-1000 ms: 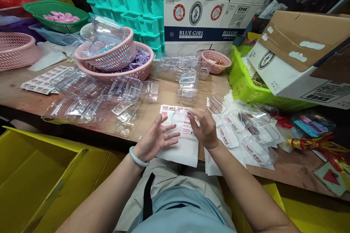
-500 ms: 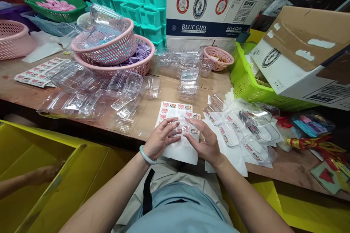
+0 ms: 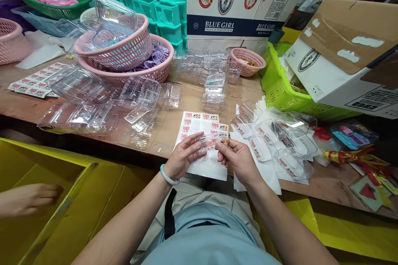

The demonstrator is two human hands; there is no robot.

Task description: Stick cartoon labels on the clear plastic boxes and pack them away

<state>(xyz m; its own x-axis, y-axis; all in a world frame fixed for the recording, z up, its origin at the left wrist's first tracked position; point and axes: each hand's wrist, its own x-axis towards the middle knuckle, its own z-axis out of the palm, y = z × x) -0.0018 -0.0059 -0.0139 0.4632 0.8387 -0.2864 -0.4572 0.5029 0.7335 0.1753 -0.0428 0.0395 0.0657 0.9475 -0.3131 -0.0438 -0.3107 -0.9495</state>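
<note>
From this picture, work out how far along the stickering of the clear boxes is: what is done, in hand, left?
Done: a cluster of stickered boxes lies right of the hands. In hand: the left hand and right hand pinch one small clear box above the sticker sheet. Left: many bare boxes heaped at the left of the table, and stickers remaining on the sheet.

bare table strip ahead, clear boxes crowding left, labelled boxes right, cartons behind
</note>
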